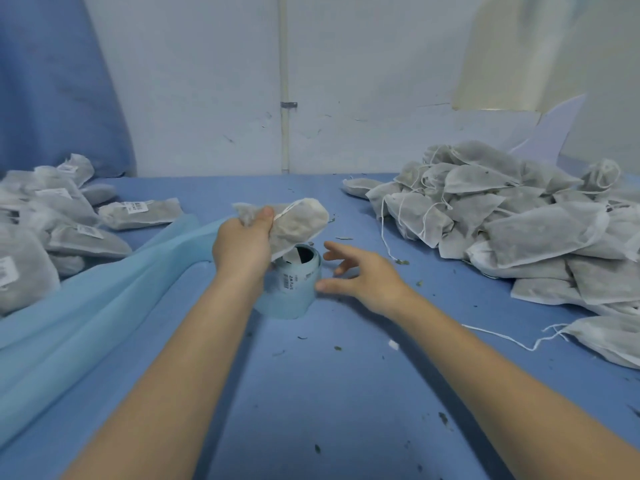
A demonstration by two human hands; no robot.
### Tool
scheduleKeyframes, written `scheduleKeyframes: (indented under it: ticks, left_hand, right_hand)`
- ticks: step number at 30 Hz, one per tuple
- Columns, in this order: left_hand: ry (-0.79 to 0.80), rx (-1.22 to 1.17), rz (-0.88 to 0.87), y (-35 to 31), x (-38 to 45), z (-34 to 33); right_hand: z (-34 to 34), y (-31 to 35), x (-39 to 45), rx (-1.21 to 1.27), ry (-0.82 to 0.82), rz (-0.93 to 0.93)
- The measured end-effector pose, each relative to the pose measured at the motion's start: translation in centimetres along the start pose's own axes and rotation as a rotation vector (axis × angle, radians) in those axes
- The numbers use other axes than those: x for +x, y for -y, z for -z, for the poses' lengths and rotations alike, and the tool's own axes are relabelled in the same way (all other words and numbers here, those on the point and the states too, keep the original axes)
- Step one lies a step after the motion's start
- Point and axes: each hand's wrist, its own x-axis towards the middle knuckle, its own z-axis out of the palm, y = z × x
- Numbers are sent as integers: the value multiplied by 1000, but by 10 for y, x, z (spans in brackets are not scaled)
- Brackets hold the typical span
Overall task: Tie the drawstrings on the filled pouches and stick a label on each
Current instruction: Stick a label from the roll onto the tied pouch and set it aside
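Note:
My left hand [242, 245] grips a filled white mesh pouch [298, 226] by its gathered neck and holds it in the air, tilted, just above the label roll [294, 282]. The roll is pale blue, stands upright on the blue table, and shows printed labels on its side. My right hand [356, 275] is open beside the roll on its right, thumb tip touching or nearly touching the roll's side, fingers spread.
A big heap of pouches with loose drawstrings [512, 233] fills the right side of the table. Labelled pouches [69, 223] lie piled at the left. A long strip of pale blue backing paper [104, 289] runs from the roll to the left edge. Herb crumbs dot the blue table [346, 393].

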Motion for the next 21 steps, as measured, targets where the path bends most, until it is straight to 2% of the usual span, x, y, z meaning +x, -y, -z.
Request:
scheduleKeyframes:
  ticks: [4, 9, 15, 18, 21]
  left_hand:
    - [36, 13, -6, 1, 5, -4]
    - [40, 98, -58, 5, 9, -8]
    - [-64, 304, -301, 7, -1, -14]
    - [-41, 357, -327, 12, -6, -20]
    - [-35, 390, -322, 17, -8, -23]
  right_hand:
    - [-13, 7, 9, -36, -9, 51]
    - [-24, 11, 15, 95, -40, 31]
    - [-28, 10, 21, -50, -183, -17]
    - [-26, 10, 17, 2, -260, 30]
    - [-24, 9, 11, 12, -237, 13]
